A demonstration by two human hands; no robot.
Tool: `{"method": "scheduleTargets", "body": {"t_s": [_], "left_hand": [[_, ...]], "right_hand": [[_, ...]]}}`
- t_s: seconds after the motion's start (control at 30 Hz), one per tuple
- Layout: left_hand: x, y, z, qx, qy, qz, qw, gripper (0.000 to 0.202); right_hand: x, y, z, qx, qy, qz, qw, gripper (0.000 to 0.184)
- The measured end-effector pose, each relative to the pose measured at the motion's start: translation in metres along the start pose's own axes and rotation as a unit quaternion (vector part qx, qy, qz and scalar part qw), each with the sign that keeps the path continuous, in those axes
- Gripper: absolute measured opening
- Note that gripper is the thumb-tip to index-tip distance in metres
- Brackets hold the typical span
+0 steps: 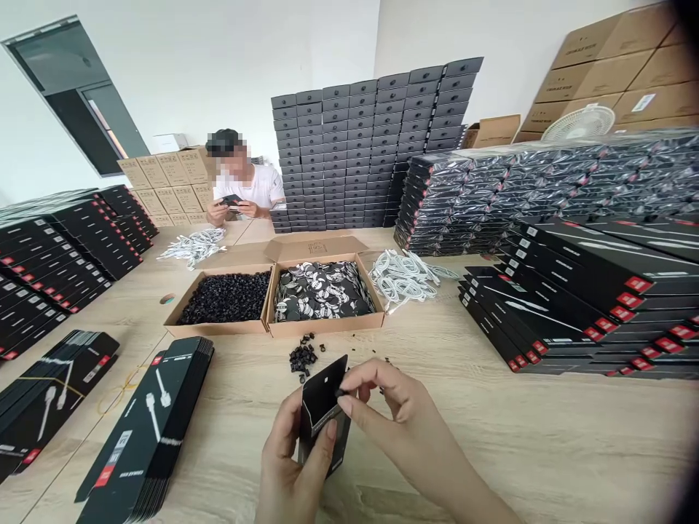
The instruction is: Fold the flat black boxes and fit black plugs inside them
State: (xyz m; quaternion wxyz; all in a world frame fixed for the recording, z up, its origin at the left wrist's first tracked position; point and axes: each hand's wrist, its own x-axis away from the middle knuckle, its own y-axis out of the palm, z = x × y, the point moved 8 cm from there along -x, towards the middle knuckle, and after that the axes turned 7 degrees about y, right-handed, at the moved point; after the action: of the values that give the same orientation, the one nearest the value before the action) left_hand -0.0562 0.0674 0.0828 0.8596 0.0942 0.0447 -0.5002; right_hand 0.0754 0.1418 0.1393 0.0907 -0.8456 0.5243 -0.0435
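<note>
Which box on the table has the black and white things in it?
The cardboard box on the right, next to the white cables, holds them. The cardboard box on the left holds only small black bits.

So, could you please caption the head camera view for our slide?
The left hand holds a black card; the right hand pinches a small black piece.

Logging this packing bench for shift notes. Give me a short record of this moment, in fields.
Left hand: holds a black card
Right hand: pinches a small black piece at the card
Table: wooden, with loose black pieces
Open boxes: black pieces; black-and-white printed items
Nearby: white cables
Co-worker: seated opposite, holding something dark
</note>
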Motion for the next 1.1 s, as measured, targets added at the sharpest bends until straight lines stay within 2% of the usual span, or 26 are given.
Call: {"method": "scheduleTargets", "body": {"t_s": [0.2, 0.4, 0.53, 0.67, 0.9, 1.0, 1.1], "left_hand": [[0.002, 0.004, 0.010, -0.011, 0.001, 0.003, 1.000, 0.031], [0.004, 0.007, 0.008, -0.036, 0.018, -0.011, 0.999, 0.030], [0.004, 0.007, 0.006, -0.064, 0.044, -0.034, 0.996, 0.031], [0.001, 0.009, 0.014, -0.097, 0.084, -0.061, 0.990, 0.028], [-0.001, 0.010, 0.022, -0.125, 0.108, -0.071, 0.984, 0.028], [-0.002, 0.011, 0.025, -0.131, 0.118, -0.081, 0.981, 0.028], [-0.003, 0.011, 0.021, -0.111, 0.086, -0.082, 0.987, 0.025]], "right_hand": [[0.003, -0.003, 0.001, 0.019, -0.023, 0.048, 0.998, 0.010], [0.005, -0.003, 0.001, 0.066, -0.016, 0.048, 0.997, 0.010], [0.007, -0.005, 0.001, 0.063, -0.005, 0.055, 0.996, 0.010], [0.007, -0.005, 0.002, 0.064, -0.007, 0.064, 0.996, 0.008], [0.010, -0.002, -0.009, 0.138, -0.092, 0.115, 0.979, 0.015], [0.008, -0.001, -0.012, 0.144, -0.103, 0.106, 0.978, 0.016], [0.003, -0.001, -0.009, 0.128, -0.072, 0.080, 0.986, 0.015]]}}
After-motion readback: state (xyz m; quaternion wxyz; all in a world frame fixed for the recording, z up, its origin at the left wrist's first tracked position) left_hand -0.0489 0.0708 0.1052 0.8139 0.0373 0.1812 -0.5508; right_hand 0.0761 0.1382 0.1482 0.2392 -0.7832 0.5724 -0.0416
